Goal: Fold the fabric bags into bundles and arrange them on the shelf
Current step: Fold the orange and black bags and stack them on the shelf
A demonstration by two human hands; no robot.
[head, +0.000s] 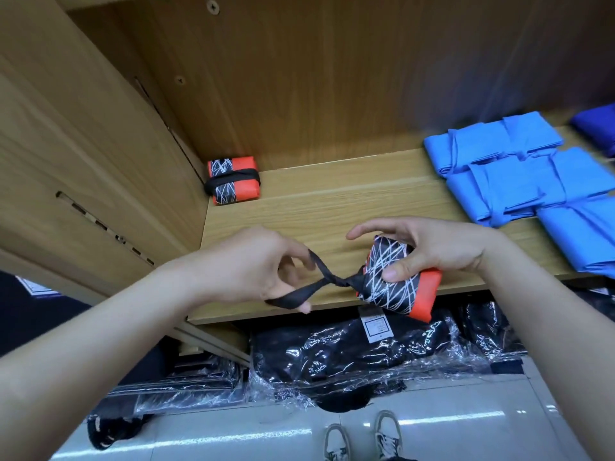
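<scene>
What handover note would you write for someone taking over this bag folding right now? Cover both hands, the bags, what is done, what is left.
Left hand: pinches the black strap, twisted into a loop.
Right hand: grips the folded orange-and-black bag over the shelf edge.
Done: one strapped bundle sits in the shelf's back left corner; blue folded fabric lies at right.
To do: likely wrap the strap round this bag, set it beside the bundle.

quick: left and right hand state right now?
Left hand: closed, pinching the loop of the black strap.
Right hand: closed, holding the folded bag bundle.
</scene>
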